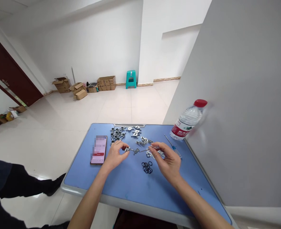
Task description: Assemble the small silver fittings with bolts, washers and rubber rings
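My left hand [116, 155] pinches a small silver metal part [127, 149] between thumb and fingers. My right hand [167, 160] is closed around a slim screwdriver [143, 150], its thin shaft pointing left. Between the hands lies a small heap of screws [136, 151], close to the shaft's tip. White flat plates [159, 153] are partly hidden behind my right hand. Nearer to me sits a pile of black rubber rings [147, 168]. Farther back are silver parts with black round insides [117, 134], and more metal pieces [143, 140].
On the blue table [126, 187], a phone [99, 150] lies at left. A second screwdriver [173, 146] and a water bottle [188, 121] are at right, beside a grey panel [245, 127]. A person's leg [23, 181] shows at left. Cardboard boxes [106, 83] and a stool [131, 79] stand behind.
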The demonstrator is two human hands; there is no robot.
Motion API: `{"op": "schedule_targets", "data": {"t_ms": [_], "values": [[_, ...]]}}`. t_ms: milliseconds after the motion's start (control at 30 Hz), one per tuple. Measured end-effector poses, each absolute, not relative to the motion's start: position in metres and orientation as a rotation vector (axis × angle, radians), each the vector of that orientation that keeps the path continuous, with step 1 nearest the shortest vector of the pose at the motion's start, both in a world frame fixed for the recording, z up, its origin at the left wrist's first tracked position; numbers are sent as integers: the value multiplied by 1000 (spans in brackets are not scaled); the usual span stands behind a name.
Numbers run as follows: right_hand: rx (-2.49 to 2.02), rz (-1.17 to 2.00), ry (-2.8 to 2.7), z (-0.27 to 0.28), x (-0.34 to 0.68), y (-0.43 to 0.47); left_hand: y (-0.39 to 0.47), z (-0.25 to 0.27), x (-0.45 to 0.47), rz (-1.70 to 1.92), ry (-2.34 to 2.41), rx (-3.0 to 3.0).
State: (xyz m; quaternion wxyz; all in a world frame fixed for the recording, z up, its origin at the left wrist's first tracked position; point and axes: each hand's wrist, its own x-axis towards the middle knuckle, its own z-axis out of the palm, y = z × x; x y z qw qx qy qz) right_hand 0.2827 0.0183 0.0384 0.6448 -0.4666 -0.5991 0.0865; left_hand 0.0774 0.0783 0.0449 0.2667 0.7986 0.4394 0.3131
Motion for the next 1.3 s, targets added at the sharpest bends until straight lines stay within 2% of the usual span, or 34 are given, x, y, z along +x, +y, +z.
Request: {"op": "schedule_targets", "data": {"t_ms": [200, 333, 500, 700, 1300], "values": [[-1141, 158, -1231, 40, 296, 26, 75, 31, 75, 858, 1219, 2158], [-1181, 170, -1157, 39, 302, 28, 79, 41, 77, 873, 1282, 2203], [-1146, 199, -1191, 39, 301, 27, 104, 54, 94, 781, 1396, 2269], [-1146, 163, -1224, 38, 302, 28, 135, 44, 120, 628, 1531, 2286], [-1168, 72, -1269, 43, 307, 25, 169, 48, 150, 332, 1689, 2504]]}}
